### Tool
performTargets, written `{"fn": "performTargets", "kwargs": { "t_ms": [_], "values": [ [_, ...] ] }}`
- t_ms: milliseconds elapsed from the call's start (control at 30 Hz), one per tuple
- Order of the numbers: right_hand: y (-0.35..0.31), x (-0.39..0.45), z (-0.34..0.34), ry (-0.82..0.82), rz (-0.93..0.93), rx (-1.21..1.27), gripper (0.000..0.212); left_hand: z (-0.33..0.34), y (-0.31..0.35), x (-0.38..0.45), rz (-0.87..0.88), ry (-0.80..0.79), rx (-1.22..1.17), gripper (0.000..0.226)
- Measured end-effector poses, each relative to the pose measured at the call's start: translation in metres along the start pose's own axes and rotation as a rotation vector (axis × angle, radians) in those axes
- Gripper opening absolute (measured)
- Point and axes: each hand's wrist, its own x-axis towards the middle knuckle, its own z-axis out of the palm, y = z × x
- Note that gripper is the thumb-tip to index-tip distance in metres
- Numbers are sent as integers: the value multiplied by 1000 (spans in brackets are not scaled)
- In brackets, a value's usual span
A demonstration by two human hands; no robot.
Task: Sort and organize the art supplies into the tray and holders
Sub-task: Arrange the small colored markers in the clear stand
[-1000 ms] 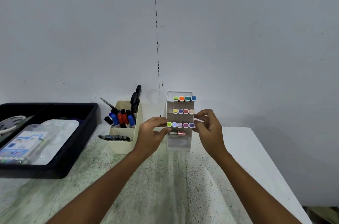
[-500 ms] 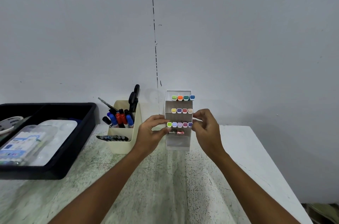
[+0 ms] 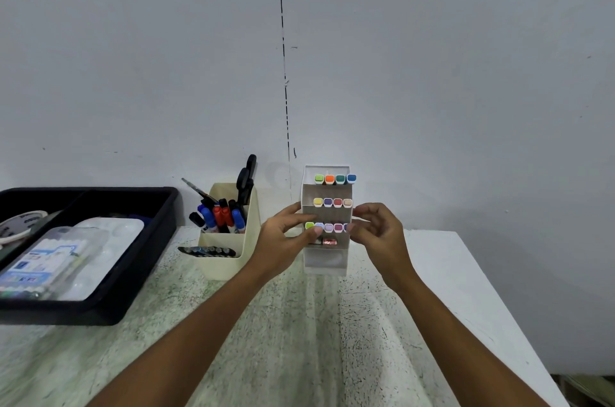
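Observation:
A white tiered marker holder (image 3: 326,261) stands against the wall with several coloured marker caps (image 3: 333,202) showing in three rows. My left hand (image 3: 285,237) grips its left side, thumb across the third row. My right hand (image 3: 377,230) grips its right side, fingers curled at the same row. A small reddish item (image 3: 329,242) lies in the tier below. A cream pen holder (image 3: 229,248) to the left holds whiteboard markers (image 3: 219,215), black scissors (image 3: 245,177) and a brush. A black tray (image 3: 133,280) at far left holds a clear marker pack (image 3: 43,260) and a white palette (image 3: 116,233).
The speckled green-white table (image 3: 299,340) ends at a right edge about level with my right forearm; floor shows beyond it. A tape roll (image 3: 20,223) lies in the tray's back compartment. The grey wall stands directly behind the holders.
Both hands stay on the sides of the white marker holder, which has barely shifted.

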Motion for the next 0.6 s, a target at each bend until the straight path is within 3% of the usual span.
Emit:
{"fn": "performTargets", "kwargs": {
  "t_ms": [367, 600],
  "values": [
    [1, 2, 1, 49, 55, -6, 25, -1, -2, 0, 8, -15, 29, 27],
    [-9, -2, 11, 33, 45, -124, 45, -1, -5, 2, -16, -12, 45, 29]
  ]
}}
